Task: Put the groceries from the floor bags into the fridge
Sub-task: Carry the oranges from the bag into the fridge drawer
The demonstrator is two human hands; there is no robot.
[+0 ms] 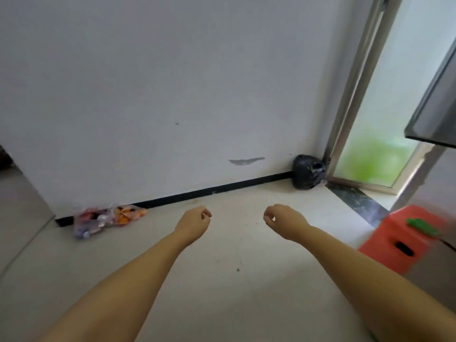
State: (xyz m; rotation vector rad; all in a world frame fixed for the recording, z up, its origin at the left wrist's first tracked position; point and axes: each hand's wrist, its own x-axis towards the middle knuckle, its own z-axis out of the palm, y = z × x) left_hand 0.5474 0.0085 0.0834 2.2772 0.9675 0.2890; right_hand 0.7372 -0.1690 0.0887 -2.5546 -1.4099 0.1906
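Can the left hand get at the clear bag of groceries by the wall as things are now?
Probably yes. The left hand holds nothing, and only bare floor lies between it and the clear bag at the wall. The bag lies farther off to the left, so the person likely must step or lean.

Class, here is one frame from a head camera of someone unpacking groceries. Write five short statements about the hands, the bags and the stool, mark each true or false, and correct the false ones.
1. Both hands hold nothing. True: the left hand and right hand hang loosely curled over the floor.
2. The clear bag lies by the wall on the left. True.
3. The black bag hangs from the right hand. False: it sits on the floor in the corner by the door frame.
4. The orange stool has something green on top. True.
5. The clear bag lies on the stool. False: it lies on the floor, well apart from the stool.
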